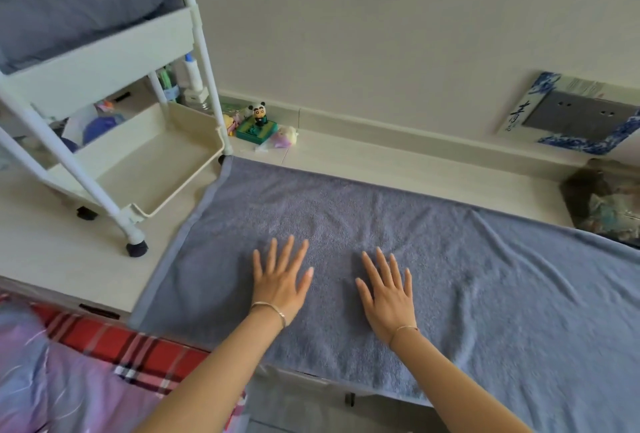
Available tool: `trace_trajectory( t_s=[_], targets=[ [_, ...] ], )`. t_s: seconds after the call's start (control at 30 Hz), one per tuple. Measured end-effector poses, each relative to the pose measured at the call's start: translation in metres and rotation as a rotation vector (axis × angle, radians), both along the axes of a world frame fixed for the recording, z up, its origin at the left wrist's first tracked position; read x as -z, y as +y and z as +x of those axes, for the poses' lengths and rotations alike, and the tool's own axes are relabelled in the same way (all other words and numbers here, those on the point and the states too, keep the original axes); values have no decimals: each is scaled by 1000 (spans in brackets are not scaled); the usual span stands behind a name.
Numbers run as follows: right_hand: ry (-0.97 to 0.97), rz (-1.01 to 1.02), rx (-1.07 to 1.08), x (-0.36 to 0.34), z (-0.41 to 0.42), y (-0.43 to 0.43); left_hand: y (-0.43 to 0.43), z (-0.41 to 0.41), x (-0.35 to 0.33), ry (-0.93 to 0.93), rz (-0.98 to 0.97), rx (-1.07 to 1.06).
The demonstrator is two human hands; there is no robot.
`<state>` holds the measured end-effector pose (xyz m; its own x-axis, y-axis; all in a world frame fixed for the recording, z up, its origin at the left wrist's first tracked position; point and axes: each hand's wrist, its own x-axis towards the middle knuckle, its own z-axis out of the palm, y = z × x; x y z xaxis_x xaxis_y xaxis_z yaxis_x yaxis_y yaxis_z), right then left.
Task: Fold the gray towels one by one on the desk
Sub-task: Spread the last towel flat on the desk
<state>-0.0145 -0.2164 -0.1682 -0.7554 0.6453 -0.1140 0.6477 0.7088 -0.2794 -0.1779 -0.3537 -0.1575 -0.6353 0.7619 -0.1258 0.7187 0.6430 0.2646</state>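
Head view: towel spread flat, both hands pressing

Gray towel point(450, 276) lies open across the desk point(52, 259), with its near edge overhanging. Left hand point(280, 282) and right hand point(388, 294) rest palm-down on it, fingers straight and splayed, gripping nothing. Apparently they are smoothing it before folding. White trolley point(114, 62) stands just beside the towel's left edge. Panda figurine point(258, 114) sits by the wall.

The gray towel point(467, 276) ran off the right edge and the bottom, its far end unseen! Right of the towel, a dark object point(602, 204) was blurred, cut off, unreadable. Past the towel's left corner, the cart point(104, 62) lost its top to the frame, and the trinkets point(258, 122) beside it were too small to name.
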Motion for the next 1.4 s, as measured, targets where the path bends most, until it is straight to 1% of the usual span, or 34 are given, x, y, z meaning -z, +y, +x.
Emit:
trace_trajectory(
  t_s=[0.07, 0.13, 0.23, 0.3, 0.4, 0.47, 0.5, 0.57, 0.67, 0.73, 0.8, 0.87, 0.93, 1.0, 1.03, 1.13, 1.3, 1.4],
  targets=[
    [9, -13, -43, 3, 0, -2, 13, 11, 10, -25, -26, 27],
    [24, -8, -49, 1, 8, 4, 17, 9, 18, -6, -56, 41],
    [23, 45, 51, -7, 30, 31, 18, -6, 24, 70, -44, 41],
    [-2, 39, 149, -7, 51, 50, 20, -12, 22, 78, -50, 47],
    [-69, 16, 161, 0, 75, 62, 32, 3, 18, 64, -29, 20],
    [-79, 12, 128, 1, 78, 67, 51, 19, 8, 38, 6, 59],
    [-69, 8, 128, -1, 78, 71, 64, 26, 5, 59, 39, 95],
    [-50, 2, 162, -3, 80, 85, 91, 41, 0, 60, 52, 153],
    [-63, 7, 169, -2, 90, 101, 116, 57, 10, 52, -16, 187],
    [-77, 9, 129, 0, 96, 101, 115, 59, 18, 102, -53, 180],
    [-89, 12, 107, 0, 105, 99, 111, 62, 22, 108, -67, 168],
    [-71, 19, 142, -1, 119, 107, 110, 65, 24, 102, -85, 163],
    [-11, 40, 238, -4, 141, 126, 118, 74, 20, 76, -70, 144],
    [4, 53, 317, -5, 166, 145, 132, 93, 12, 87, -31, 162],
    [-10, 48, 342, -4, 179, 152, 141, 107, 10, 97, -15, 188],
    [-77, 23, 367, 2, 220, 167, 170, 162, 6, 48, -13, 266],
    [-79, 15, 429, 1, 278, 190, 206, 237, 7, -22, -61, 347],
    [-73, -11, 421, -3, 313, 206, 219, 268, 9, -75, -92, 396]
  ],
)
